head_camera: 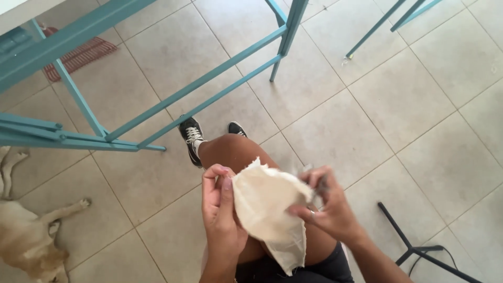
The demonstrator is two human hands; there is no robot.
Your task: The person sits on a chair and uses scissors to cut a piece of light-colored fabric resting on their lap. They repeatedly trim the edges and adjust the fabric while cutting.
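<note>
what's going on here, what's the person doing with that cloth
A seated person holds a piece of cream cloth over their bare knee. The left hand pinches its upper edge, while the right hand grips the other side and seems to hold something small and thin, too blurred to identify. Below are a tiled floor, a black sneaker, a teal metal table frame and a light-coloured dog lying at the left.

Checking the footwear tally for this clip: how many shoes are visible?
2: one black shoe with white laces on the tiled floor beyond the knee, and a second black shoe just right of it, mostly hidden behind the knee.
</note>
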